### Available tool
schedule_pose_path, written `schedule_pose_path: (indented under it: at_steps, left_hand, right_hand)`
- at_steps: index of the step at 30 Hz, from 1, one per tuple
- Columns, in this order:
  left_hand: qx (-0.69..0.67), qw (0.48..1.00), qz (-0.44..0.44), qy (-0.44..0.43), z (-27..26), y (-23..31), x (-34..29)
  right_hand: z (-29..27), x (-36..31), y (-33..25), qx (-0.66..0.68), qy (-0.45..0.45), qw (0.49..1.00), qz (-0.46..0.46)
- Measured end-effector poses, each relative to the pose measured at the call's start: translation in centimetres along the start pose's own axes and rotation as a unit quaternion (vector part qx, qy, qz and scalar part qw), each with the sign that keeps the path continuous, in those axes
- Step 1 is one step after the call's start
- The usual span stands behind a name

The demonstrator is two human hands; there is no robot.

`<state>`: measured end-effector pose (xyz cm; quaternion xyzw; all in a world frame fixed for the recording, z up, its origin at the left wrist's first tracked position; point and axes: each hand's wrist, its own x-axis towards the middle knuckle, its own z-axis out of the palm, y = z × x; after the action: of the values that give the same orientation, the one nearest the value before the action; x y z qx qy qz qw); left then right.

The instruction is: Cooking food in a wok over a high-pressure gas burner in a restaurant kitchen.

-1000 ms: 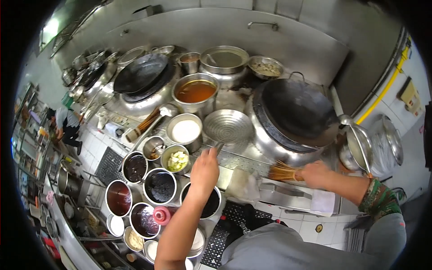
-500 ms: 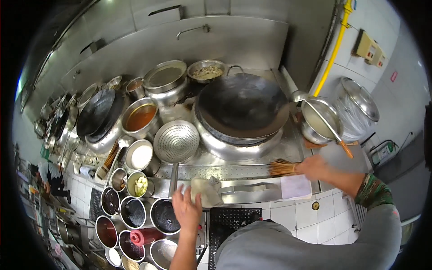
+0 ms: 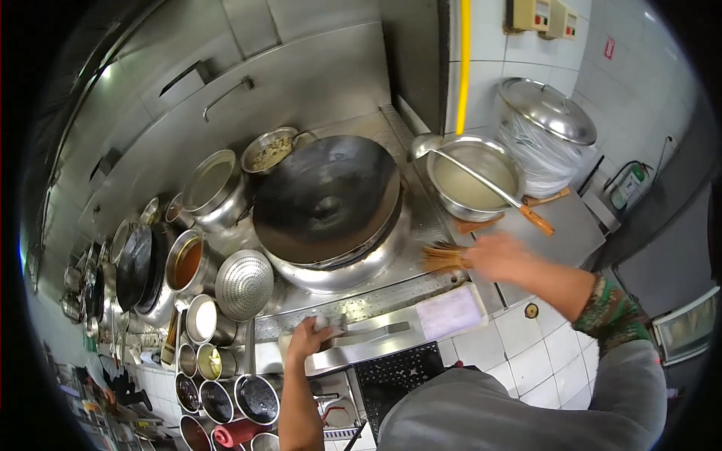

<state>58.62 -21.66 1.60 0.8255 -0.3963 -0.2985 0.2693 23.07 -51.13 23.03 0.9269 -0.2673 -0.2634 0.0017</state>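
Observation:
My right hand [image 3: 500, 256] is closed round a bamboo wok brush [image 3: 442, 257], its bristles pointing left over the metal stove top near the wok's right side. At the stove's front ledge, my left hand [image 3: 304, 338] has its fingers closed on a folded greyish cloth [image 3: 332, 326]. Part of that cloth is hidden by the hand. A large dark wok [image 3: 331, 169] sits on the round burner ahead, with nothing but a dull sheen inside. The perforated strainer [image 3: 244, 284] lies left of the wok, its handle reaching down beside my left hand.
Right of the wok stands a bowl of cloudy liquid [image 3: 466, 188] with a ladle [image 3: 481, 177] across it. A lidded pot [image 3: 547, 113] is behind. A white folded cloth [image 3: 453, 311] lies on the front ledge. Several seasoning pots, including a dark one [image 3: 257, 398], crowd the lower left.
My view has turned to the right. My left hand, spread beside the cloth before, has closed on it. My right hand keeps the brush and has moved it a little along the stove top.

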Motion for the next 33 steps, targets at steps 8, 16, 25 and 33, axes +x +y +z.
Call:
schedule_pose_path:
  at_steps: [8,16,25,33]
  left_hand:
    - [0.066,0.932,0.299,-0.192,14.7,14.9,5.5]
    - [0.01,0.974,0.152,0.17,4.7,14.6,-3.3]
    - [0.047,0.946,-0.097,0.306,1.9,-3.4,-5.3]
    - [0.083,0.908,0.277,0.304,-1.6,18.3,1.0]
  right_hand:
    - [1.4,3.0,1.1,0.009,0.033,0.999,-0.034]
    - [5.8,1.6,2.6,0.1,0.047,0.993,0.043]
    - [6.0,1.3,1.5,0.192,0.058,0.972,0.12]
    - [3.2,1.5,-0.1,0.212,0.081,0.957,0.178]
